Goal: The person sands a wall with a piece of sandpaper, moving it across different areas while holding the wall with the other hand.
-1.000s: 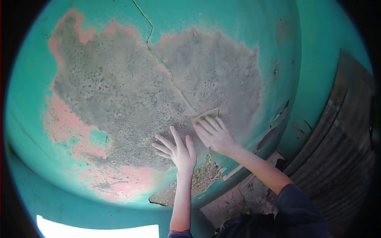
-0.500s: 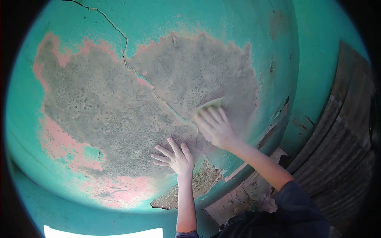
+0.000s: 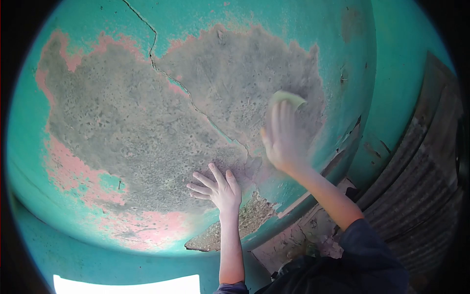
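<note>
"Where's the green sheet (image 3: 290, 99)?"
"Right of the crack (image 3: 191, 99), under the right hand (image 3: 284, 139), its fingers straight; I can't tell whether they grip it."
"The left hand (image 3: 223, 193)?"
"Below the crack, against the grey patch (image 3: 122, 112); fingers spread, holding nothing."

Free room leftward over the grey patch (image 3: 112, 117); lower right, the right forearm (image 3: 327, 195), then seemingly corrugated sheeting (image 3: 416, 215).
</note>
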{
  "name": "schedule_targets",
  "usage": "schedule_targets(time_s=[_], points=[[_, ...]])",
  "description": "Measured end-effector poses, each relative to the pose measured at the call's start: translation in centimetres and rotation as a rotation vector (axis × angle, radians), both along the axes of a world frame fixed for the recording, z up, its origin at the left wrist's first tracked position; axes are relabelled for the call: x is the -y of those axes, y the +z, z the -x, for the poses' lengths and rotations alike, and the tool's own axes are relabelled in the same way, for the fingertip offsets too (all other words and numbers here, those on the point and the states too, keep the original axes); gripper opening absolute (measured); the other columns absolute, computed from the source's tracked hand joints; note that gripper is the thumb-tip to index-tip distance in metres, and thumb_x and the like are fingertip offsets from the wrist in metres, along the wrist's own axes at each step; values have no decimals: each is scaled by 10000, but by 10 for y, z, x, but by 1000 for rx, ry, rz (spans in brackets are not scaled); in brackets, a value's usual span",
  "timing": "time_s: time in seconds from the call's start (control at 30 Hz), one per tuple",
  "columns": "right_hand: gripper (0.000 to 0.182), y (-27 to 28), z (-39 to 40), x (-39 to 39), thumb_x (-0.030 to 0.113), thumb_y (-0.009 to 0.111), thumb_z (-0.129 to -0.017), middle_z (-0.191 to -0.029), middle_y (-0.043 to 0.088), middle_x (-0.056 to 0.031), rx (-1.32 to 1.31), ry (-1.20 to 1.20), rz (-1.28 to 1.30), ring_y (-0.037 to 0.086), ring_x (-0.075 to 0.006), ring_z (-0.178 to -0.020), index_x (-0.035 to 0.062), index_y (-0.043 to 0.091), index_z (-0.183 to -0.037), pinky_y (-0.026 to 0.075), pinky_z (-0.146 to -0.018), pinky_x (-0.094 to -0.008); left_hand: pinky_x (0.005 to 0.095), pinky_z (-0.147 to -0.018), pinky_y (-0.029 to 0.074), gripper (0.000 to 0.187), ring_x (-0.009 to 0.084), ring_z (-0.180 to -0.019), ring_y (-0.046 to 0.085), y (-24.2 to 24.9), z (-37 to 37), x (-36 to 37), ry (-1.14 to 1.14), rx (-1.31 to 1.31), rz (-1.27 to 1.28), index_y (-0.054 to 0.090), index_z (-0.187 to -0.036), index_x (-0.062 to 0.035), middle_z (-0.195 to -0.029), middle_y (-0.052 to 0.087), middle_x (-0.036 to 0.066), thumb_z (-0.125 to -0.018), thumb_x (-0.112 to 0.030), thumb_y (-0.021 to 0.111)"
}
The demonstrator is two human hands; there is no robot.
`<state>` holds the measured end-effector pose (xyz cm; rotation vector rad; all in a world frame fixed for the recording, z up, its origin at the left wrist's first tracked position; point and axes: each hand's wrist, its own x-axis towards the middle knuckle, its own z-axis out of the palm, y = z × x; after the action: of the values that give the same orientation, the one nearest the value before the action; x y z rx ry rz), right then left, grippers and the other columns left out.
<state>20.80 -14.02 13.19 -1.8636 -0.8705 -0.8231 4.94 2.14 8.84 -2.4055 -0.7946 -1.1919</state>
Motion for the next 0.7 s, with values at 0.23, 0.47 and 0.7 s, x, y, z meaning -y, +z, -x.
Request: schedule_targets(time_s=[0.23,0.47,0.7], points=[[748,-45,24,-31,180,563,-929,-1601,289,-291,-243,-165,-350,261,-432,-1508,8,251,-1587,193,-1224,-577,775,-1086,-140,681,613,-1437,-260,-9,6,0,1,-66,27,114,-1651,-175,-1663,-160,274,-1078,-493,299],[741,-66,53,-37,159,555,-953,-1603,239,-329,-232,-30,-164,193,-481,-1516,18,225,-1601,183,-1212,-596,726,-1139,-99,594,588,-1488,-136,9,31,17,-109,-208,385,302,-1616,-183,-1682,-4,270,-1085,-448,314],[710,-61,71,-33,215,553,-995,-1630,200,-313,-63,93,330,186,-472,-1521,80,237,-1617,179,-1213,-599,645,-1203,-3,616,500,-1538,-58,6,78,7,-213,78,439,254,-1629,-162,-1684,-15,266,-1087,-440,349]])
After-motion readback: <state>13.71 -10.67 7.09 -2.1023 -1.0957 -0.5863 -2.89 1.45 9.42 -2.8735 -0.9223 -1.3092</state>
